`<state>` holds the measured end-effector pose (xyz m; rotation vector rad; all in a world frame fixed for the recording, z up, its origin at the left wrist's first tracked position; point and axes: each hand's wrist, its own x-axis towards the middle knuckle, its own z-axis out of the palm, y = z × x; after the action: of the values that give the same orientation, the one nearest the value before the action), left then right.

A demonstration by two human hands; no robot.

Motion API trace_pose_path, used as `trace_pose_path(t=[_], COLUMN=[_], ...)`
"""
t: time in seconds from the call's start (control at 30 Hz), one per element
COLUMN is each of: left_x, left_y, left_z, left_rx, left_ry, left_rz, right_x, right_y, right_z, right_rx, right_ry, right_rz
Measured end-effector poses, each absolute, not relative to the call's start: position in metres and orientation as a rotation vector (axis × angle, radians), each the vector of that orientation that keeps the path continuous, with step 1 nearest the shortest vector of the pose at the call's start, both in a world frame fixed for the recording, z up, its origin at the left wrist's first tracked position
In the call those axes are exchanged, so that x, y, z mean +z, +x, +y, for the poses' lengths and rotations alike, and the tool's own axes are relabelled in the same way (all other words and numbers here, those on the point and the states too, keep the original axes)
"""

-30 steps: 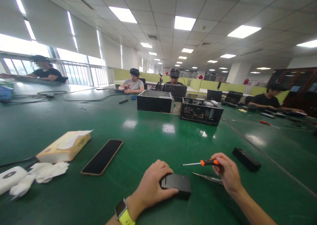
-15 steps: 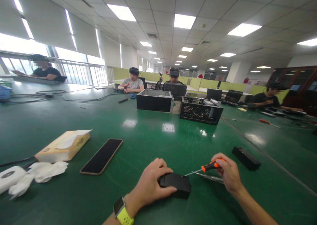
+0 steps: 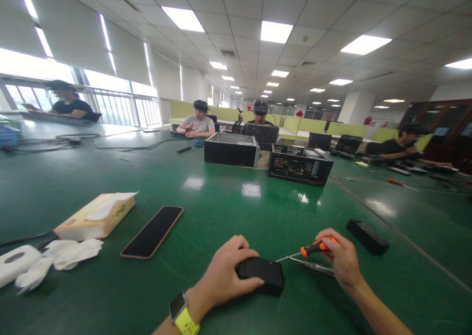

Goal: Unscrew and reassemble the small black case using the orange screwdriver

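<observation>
My left hand (image 3: 230, 271), with a yellow-banded watch on its wrist, grips the left end of a black box (image 3: 271, 275) on the green table (image 3: 147, 295). In my right hand (image 3: 341, 259) is a screwdriver (image 3: 313, 248) with an orange and black handle, pointing left. Its tip touches or lies right at the upper edge of the black box. A thin metallic tool (image 3: 313, 265) lies under the screwdriver, its right end close to my right hand. A second black box (image 3: 368, 236) rests to the right, beyond that hand.
On the left are a phone (image 3: 152, 233), a tissue pack (image 3: 96, 216), crumpled tissues (image 3: 72, 254) and a white device (image 3: 16, 264). Two computer cases (image 3: 231, 151) (image 3: 300, 167) stand further back. Another orange screwdriver (image 3: 396, 182) lies at the right. Several people sit around the tables.
Both hands, the black box and the screwdriver keep nearly the same places. At the far right, a person's arm has shifted. The whole view has moved very slightly.
</observation>
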<state>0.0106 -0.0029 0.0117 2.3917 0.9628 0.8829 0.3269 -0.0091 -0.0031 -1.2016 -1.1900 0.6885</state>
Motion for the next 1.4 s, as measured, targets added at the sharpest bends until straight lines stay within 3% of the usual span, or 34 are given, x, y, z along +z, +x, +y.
trace_pose_path(t=[0.57,0.77,0.97,1.1,1.4], left_x=[0.012,0.007,0.006,0.009,0.002], left_y=[0.012,0.013,0.015,0.015,0.015], left_z=[-0.003,-0.003,-0.001,-0.002,0.002], left_rx=[0.886,0.925,0.936,0.918,0.983], left_ry=[2.386,2.313,2.232,2.221,2.250], left_rz=[0.958,0.920,0.878,0.898,0.895], right_x=[0.005,0.050,0.103,0.113,0.124], right_y=[0.332,0.335,0.318,0.309,0.314], right_z=[-0.013,-0.019,-0.007,-0.005,-0.030], right_rx=[0.556,0.432,0.521,0.266,0.370], right_ry=[-1.200,-1.176,-1.367,-1.444,-1.362], right_rz=[-1.371,-1.703,-1.967,-2.005,-2.162])
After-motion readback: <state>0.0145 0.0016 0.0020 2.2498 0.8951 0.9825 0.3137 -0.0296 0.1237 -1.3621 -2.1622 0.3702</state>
